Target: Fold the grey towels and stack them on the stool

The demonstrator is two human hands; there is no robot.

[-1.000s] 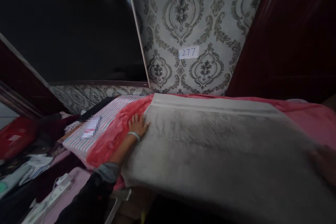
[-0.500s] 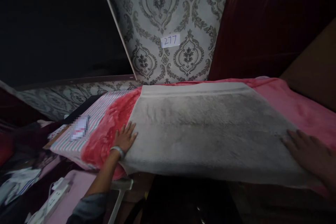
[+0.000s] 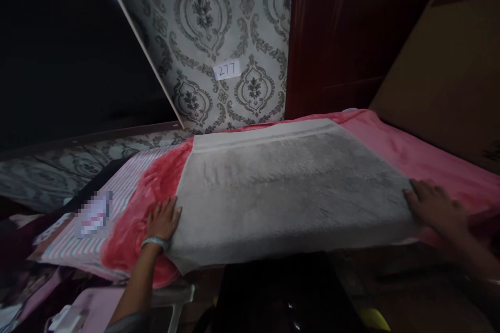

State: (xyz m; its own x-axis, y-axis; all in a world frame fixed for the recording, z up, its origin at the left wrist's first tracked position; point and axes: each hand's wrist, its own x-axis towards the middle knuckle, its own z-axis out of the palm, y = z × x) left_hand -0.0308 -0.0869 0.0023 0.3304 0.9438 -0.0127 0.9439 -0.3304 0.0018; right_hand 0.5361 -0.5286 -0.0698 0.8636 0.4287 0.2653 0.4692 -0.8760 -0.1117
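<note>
A grey towel [image 3: 289,187] with a paler band along its far edge lies spread over a red-pink blanket [image 3: 156,182], its near side hanging over the front edge. My left hand [image 3: 164,218], with a bracelet at the wrist, rests palm down at the towel's left edge, partly on the blanket, fingers spread. At the towel's right edge my right hand [image 3: 435,205] lies flat, its fingertips on the grey cloth. Neither hand grips anything. Under the blanket on the left shows a striped cloth [image 3: 128,182].
A dark screen [image 3: 78,47] stands at the back left, beside patterned wallpaper bearing a "277" label [image 3: 227,69]. Brown cardboard [image 3: 449,62] leans at the right. A blurred-out item [image 3: 94,216] lies on the striped cloth. A white power strip [image 3: 66,319] sits at lower left.
The view has turned to the right, so the scene sits further left. Both hands stay at the towel's side edges, and the towel lies much as before.
</note>
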